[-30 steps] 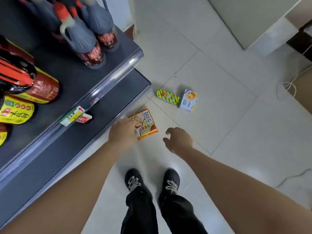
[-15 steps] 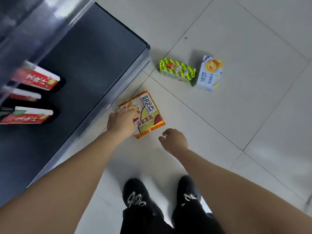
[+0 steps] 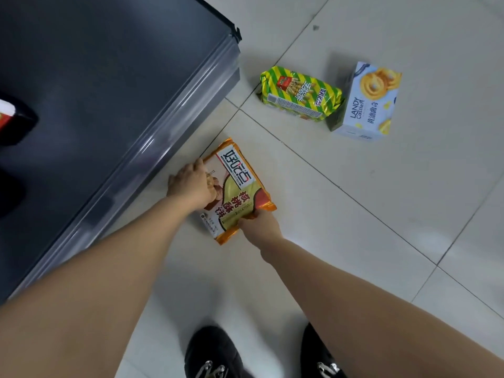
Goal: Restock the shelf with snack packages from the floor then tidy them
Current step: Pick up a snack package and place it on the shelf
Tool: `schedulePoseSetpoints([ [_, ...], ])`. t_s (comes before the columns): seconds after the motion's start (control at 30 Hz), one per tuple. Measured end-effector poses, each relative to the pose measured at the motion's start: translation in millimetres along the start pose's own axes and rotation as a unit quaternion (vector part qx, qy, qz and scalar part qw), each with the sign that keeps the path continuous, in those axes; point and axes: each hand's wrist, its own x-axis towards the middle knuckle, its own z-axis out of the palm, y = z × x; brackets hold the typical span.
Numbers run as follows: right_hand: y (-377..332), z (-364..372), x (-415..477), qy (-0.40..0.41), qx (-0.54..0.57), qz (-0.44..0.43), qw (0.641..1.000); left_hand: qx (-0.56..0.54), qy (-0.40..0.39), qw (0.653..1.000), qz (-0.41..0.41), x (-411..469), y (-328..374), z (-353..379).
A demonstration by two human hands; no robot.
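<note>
Early stage. Orange pack (image 3: pixel 240 186) is gripped on the floor (image 3: pixel 381 241) beside the shelf (image 3: pixel 109 77), by left hand (image 3: pixel 191 184) at its side and right hand (image 3: pixel 259 225) at its near corner. Striped pack (image 3: pixel 300 96) and cookie box (image 3: pixel 368 102) are left untouched; tidying not started.

Shelf edge (image 3: pixel 174 137) just left; bare floor (image 3: pixel 354 241) right

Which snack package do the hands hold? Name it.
The orange-edged pack nearest the shelf: the left hand grips its left edge, the right hand its near corner. The green-striped pack and the pale blue box lie untouched farther away.
</note>
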Motion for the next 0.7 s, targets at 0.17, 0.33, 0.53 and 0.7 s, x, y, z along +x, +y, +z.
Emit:
schedulePoseSetpoints([
  [0.17,-4.6,-12.9,-13.7,0.078,0.072,-0.007,0.994,-0.077,0.039,0.996,-0.023,-27.5,1.9,-0.1],
  [0.33,-12.5,-35.9,-63.8,0.158,-0.013,-0.055,0.986,-0.151,0.079,0.984,-0.042,-95.2,12.7,-27.1],
  [0.53,-43.6,-70.9,-158.5,0.206,-0.04,-0.106,0.972,-0.243,0.106,0.962,-0.065,-193.6,22.9,-89.5],
  [0.7,-82.4,-100.9,-243.7,0.218,-0.071,-0.153,0.961,-0.314,0.142,0.935,-0.085,-279.8,23.0,-140.4],
])
